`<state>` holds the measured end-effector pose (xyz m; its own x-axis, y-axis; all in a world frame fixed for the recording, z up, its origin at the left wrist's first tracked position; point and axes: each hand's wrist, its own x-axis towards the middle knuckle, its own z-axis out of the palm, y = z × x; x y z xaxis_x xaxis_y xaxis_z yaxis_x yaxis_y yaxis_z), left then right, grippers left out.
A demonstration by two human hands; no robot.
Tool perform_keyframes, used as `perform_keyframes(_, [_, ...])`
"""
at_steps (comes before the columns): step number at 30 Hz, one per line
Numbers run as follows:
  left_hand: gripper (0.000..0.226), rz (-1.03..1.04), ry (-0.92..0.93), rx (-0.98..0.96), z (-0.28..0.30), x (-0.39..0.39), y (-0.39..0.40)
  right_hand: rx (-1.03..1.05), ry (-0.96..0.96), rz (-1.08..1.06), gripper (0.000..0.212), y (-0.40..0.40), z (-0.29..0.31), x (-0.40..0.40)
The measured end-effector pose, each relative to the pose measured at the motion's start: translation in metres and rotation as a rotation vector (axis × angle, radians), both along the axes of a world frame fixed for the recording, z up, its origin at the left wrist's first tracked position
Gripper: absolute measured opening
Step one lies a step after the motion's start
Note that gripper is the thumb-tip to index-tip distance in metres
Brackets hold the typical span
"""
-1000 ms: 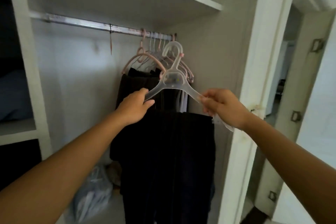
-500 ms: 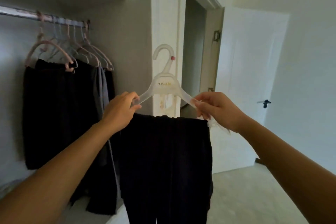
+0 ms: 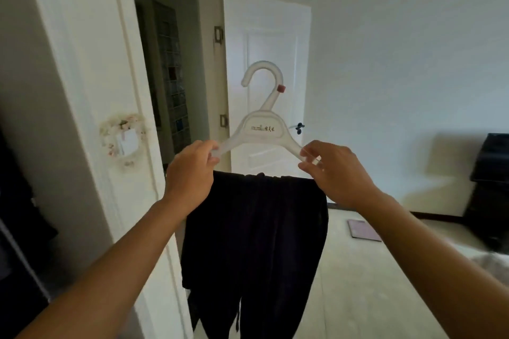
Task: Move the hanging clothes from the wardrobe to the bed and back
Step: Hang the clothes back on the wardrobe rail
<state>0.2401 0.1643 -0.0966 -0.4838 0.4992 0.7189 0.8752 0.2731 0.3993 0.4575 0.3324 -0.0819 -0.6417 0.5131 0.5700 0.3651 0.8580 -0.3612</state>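
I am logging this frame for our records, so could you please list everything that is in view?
hanger: one, translucent white, held up at centre
trousers: one, black, draped over the hanger
door: one, white, open behind the hanger
door handle: one, dark, on the door
flat mat: one, purplish, on the floor at right
dark furniture: one, black, far right
left hand: grips the hanger's left arm
right hand: pinches its right arm

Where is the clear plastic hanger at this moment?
In the head view it is mid-frame: the hanger is held up before the white door, left hand and right hand pinching its arms, dark trousers hanging below.
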Motion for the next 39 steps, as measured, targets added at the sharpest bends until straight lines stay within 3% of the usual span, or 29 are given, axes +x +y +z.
perform_keyframes(4, [0.014, -0.109, -0.149, 0.113, -0.028, 0.057, 0.055, 0.058, 0.037, -0.121, 0.021, 0.024, -0.034, 0.055])
perform_keyframes(13, [0.018, -0.371, -0.316, -0.035, -0.067, 0.151, 0.149, -0.112, 0.04, -0.394, 0.022, 0.072, -0.085, 0.17])
perform_keyframes(25, [0.018, -0.72, -0.334, -0.294, -0.077, 0.247, 0.272, -0.279, 0.197, -0.797, 0.017, 0.105, -0.116, 0.28])
perform_keyframes(39, [0.027, -1.136, -0.364, -0.465, -0.103, 0.333, 0.388, -0.237, 0.297, -1.194, 0.014, 0.123, -0.129, 0.344])
